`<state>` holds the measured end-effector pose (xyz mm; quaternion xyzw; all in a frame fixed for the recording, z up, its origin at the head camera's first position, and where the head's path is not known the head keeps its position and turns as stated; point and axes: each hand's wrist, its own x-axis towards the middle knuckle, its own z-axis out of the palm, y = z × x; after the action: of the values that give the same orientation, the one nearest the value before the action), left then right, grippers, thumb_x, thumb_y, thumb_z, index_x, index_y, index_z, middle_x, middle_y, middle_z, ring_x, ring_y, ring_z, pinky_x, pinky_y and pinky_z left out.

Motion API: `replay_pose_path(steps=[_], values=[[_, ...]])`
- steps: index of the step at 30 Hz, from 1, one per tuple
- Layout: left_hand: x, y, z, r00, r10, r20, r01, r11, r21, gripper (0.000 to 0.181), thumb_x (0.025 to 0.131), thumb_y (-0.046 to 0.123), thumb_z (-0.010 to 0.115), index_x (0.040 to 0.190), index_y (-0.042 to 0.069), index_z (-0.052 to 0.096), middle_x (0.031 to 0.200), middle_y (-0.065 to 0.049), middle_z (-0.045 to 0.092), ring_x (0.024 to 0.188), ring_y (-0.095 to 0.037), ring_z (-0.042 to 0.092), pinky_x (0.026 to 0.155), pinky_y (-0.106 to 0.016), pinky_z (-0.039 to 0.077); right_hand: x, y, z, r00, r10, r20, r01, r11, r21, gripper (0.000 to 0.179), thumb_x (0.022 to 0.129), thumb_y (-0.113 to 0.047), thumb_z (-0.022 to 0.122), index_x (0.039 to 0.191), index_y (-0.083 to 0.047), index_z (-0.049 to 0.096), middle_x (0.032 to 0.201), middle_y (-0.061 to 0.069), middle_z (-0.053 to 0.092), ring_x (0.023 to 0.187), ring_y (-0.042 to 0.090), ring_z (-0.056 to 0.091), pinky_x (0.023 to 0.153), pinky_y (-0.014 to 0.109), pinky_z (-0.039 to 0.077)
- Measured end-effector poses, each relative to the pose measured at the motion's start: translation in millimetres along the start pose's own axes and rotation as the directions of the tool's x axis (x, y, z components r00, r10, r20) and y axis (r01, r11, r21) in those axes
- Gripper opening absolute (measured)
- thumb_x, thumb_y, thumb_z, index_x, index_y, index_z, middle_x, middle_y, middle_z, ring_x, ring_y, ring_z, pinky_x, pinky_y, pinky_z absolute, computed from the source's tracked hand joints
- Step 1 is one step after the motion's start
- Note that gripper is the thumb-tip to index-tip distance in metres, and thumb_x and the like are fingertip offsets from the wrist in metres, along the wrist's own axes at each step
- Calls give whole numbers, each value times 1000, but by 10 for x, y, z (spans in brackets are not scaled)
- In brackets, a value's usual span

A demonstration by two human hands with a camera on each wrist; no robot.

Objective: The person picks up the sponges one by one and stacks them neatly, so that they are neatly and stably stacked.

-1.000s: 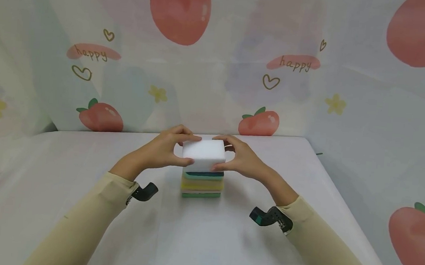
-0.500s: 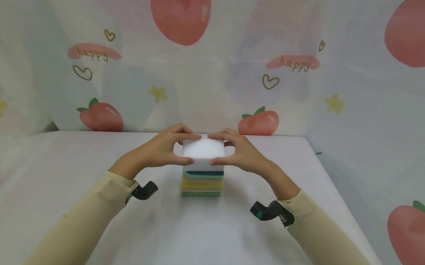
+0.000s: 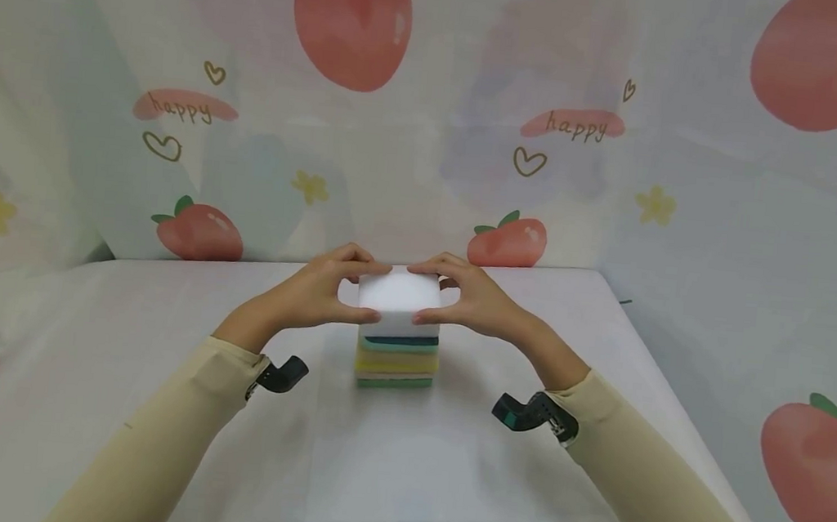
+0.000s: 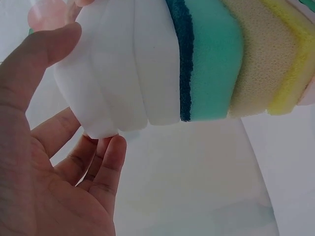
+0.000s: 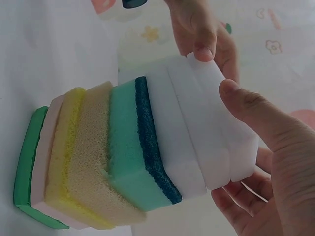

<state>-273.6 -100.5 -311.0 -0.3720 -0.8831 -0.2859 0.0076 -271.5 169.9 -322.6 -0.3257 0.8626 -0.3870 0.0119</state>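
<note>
A stack of sponges stands upright on the table. At its top is a white sponge (image 3: 399, 292), which my left hand (image 3: 320, 290) pinches at the left end and my right hand (image 3: 476, 298) pinches at the right end. Thumbs lie on the near side, fingers on the far side. The right wrist view shows two more white sponges beneath it. Below them come a teal sponge (image 5: 125, 147) with a dark blue scouring layer (image 5: 150, 132), a beige sponge (image 5: 90, 152) with a yellow layer, a pink layer (image 5: 44, 167) and a green layer (image 5: 29, 167) at the bottom.
A white cloth covers the table (image 3: 387, 472). Behind it hangs a backdrop (image 3: 425, 171) printed with peaches, hearts and flowers. Both wrists carry black camera mounts, the left mount (image 3: 282, 375) and the right mount (image 3: 524, 413).
My right hand has shifted slightly up and inward, its thumb and fingers reaching farther over the white sponge. The left hand and the stack have stayed almost in place.
</note>
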Motion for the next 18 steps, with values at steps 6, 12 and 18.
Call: replay_pose_path(steps=[6, 12, 18], values=[[-4, 27, -10, 1000, 3, -3, -3, 1000, 0, 68, 80, 33, 82, 140, 13, 57, 126, -3, 52, 107, -20, 51, 89, -38, 47, -6, 2, -9, 1000, -6, -1, 6, 1000, 4, 67, 78, -28, 85, 138, -13, 58, 126, 2, 55, 112, 18, 52, 103, 44, 44], [-27, 29, -21, 1000, -2, -7, 2, 1000, 6, 68, 80, 33, 82, 140, 13, 57, 126, -3, 52, 107, -20, 51, 92, -39, 46, 2, -11, 3, 1000, -3, 0, 3, 1000, -7, 67, 79, -30, 84, 138, -15, 57, 125, 0, 55, 112, 17, 53, 103, 44, 44], [-54, 24, -26, 1000, -7, -7, 7, 1000, 6, 70, 80, 35, 83, 140, 14, 56, 127, -3, 52, 109, -20, 52, 94, -40, 46, 1, -26, 18, 1000, 14, 1, -14, 1000, -6, 69, 78, -31, 84, 139, -16, 56, 125, 1, 54, 112, 19, 52, 104, 45, 44]])
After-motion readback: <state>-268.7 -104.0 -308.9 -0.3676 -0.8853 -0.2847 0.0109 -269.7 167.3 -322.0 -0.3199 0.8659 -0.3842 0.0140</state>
